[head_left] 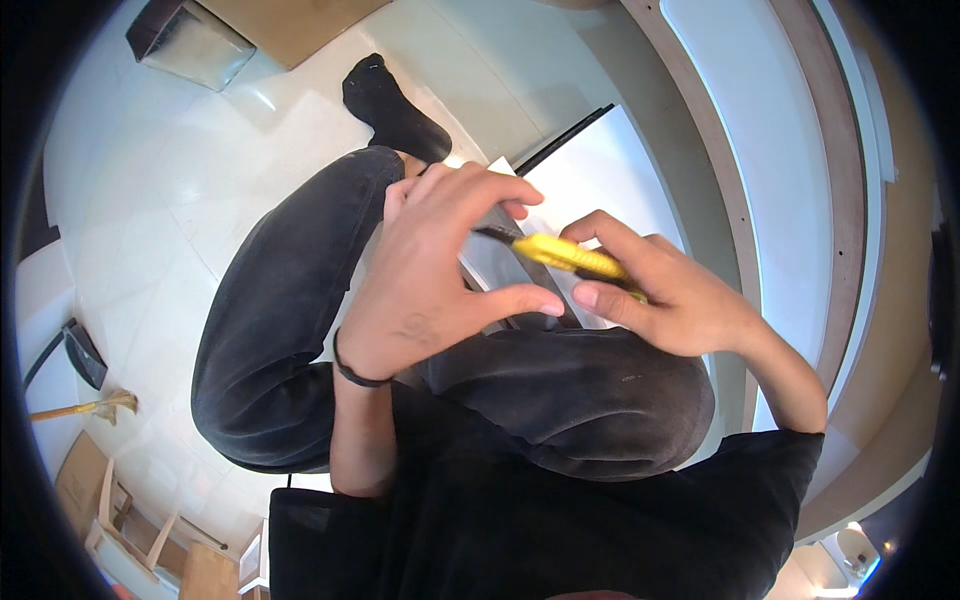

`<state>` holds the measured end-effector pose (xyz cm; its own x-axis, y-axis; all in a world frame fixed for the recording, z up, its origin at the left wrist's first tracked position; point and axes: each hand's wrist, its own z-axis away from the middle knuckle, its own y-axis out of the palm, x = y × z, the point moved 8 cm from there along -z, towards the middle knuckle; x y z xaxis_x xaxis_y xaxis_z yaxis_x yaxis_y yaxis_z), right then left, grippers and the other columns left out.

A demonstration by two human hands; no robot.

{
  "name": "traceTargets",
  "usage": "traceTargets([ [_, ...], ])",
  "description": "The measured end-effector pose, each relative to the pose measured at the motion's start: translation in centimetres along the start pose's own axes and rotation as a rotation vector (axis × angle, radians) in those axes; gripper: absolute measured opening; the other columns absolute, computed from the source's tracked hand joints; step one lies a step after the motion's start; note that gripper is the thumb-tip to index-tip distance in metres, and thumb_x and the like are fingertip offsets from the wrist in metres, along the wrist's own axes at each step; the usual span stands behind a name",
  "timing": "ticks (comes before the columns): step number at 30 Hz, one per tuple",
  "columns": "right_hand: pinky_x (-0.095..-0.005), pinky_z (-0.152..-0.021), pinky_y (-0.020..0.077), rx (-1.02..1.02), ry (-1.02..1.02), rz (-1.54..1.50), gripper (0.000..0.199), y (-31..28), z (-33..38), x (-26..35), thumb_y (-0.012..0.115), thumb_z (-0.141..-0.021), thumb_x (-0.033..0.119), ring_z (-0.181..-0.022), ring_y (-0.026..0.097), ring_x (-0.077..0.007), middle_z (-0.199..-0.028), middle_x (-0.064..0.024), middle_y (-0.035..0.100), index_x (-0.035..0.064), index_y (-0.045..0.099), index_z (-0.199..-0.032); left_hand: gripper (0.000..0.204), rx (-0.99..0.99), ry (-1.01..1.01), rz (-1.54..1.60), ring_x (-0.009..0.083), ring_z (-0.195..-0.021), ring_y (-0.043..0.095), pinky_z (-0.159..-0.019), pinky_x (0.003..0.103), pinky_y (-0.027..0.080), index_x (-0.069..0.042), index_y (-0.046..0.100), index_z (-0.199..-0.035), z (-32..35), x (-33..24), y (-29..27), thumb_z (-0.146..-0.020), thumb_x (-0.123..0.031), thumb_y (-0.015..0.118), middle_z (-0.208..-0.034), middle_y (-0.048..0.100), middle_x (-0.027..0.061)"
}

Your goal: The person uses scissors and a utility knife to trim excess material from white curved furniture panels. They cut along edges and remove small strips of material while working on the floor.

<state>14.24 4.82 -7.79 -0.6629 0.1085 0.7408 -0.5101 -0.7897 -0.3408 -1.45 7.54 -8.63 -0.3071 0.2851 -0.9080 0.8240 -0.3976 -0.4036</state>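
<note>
Above the person's bent knees, the right hand (680, 300) wraps its fingers around a yellow utility knife (572, 256); the left hand (430, 280) pinches the knife's dark blade end between thumb and fingertips; a white board (610, 170) lies beneath on the pale floor (200, 170).

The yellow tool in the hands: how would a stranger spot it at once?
Look above the bent knee in dark trousers, where both hands meet over a white board. The right hand grips a yellow utility knife, its dark tip at the left hand. Nothing else there is bright yellow.
</note>
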Motion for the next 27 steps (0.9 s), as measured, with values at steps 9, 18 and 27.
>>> traceTargets([
  [9, -0.0345, -0.055, 0.0433, -0.016, 0.112, 0.082, 0.04, 0.0, 0.2, -0.7, 0.049, -0.107, 0.039, -0.052, 0.055, -0.0185, -0.064, -0.0075, 0.055, 0.0009, 0.061, -0.103, 0.017, 0.044, -0.231, 0.485, 0.0141, -0.084, 0.064, -0.079, 0.028, 0.047, -0.001, 0.075, -0.097, 0.6, 3.9, 1.4, -0.091, -0.017, 0.075, -0.088, 0.071, 0.0062],
  [18, -0.0355, -0.059, 0.0447, 0.08, 0.092, 0.045, 0.04, 0.8, 0.4, -1.6, 0.044, -0.109, 0.037, -0.055, 0.054, -0.0205, -0.067, -0.0099, 0.056, -0.0002, 0.058, -0.106, 0.018, 0.125, -0.313, 0.556, 0.0094, -0.081, 0.064, -0.076, 0.024, 0.049, -0.002, 0.076, -0.099, 0.8, 5.3, 2.6, -0.09, -0.018, 0.077, -0.088, 0.073, 0.0048],
  [27, -0.0323, -0.054, 0.0429, 0.079, 0.192, -0.174, 0.035, 0.7, 0.9, -2.7, 0.044, -0.108, 0.038, -0.052, 0.054, -0.0148, -0.066, -0.0043, 0.057, 0.0038, 0.053, -0.114, 0.019, 0.132, -0.371, 0.624, 0.0098, -0.084, 0.065, -0.081, 0.025, 0.05, 0.0, 0.075, -0.101, 0.4, 5.2, 3.0, -0.094, -0.017, 0.072, -0.089, 0.074, 0.0045],
])
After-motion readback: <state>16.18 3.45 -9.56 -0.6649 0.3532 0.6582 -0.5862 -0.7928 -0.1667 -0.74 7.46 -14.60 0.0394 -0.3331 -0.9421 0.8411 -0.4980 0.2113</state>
